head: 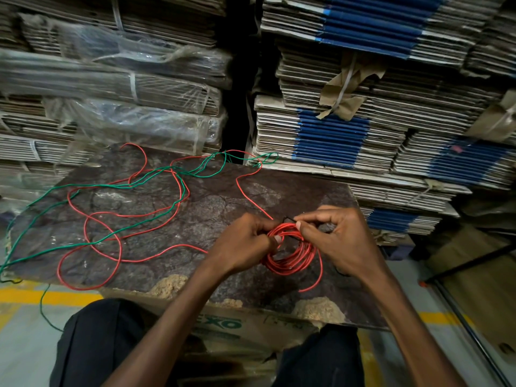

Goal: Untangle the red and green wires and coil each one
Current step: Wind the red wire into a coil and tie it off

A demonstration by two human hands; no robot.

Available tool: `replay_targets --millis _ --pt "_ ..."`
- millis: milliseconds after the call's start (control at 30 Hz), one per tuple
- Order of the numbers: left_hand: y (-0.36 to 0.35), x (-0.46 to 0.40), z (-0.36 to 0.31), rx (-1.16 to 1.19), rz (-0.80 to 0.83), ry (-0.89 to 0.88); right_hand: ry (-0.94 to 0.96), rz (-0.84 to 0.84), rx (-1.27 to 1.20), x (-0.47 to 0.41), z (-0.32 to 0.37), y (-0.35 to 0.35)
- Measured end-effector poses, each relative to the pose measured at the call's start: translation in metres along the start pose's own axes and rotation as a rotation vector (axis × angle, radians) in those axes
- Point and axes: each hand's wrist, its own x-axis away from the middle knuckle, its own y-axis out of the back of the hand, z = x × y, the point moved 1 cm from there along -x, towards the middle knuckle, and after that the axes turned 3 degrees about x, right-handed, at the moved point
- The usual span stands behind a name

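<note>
Fingers of the left hand and right hand are curled, pinching the small coil of thin red wire between them. Its loose length runs away leftward, crossing the thin green wire on the dark tabletop.

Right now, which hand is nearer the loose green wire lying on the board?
Left. The left hand grips the red coil on the side facing the green wire, which runs along the board's left and far parts. The right hand holds the coil's opposite side, farther away.
</note>
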Motion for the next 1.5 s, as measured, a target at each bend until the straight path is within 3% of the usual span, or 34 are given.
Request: replay_targets --millis 200,600,733,1033,1167,1500 --pt "-0.001 0.005 -0.009 -0.291 -0.05 -0.052 0.003 -0.004 0.007 0.0 0.001 0.0" --pt "-0.012 0.016 -0.026 -0.818 -0.165 -0.131 -0.164 0.04 -0.192 -0.003 -0.003 -0.004" --pt "-0.014 0.014 -0.023 -0.77 -0.151 -0.152 -0.242 0.023 -0.395 -0.003 -0.001 -0.004" --pt "-0.013 0.012 -0.019 -0.772 -0.173 -0.14 -0.334 0.13 -0.455 -0.002 -0.007 0.0" --pt "-0.014 0.012 -0.021 -0.765 -0.166 -0.139 -0.313 0.163 -0.459 -0.003 -0.009 0.001" --pt "-0.013 0.011 -0.018 -0.705 -0.164 -0.127 -0.225 0.059 -0.44 -0.005 0.0 -0.002"
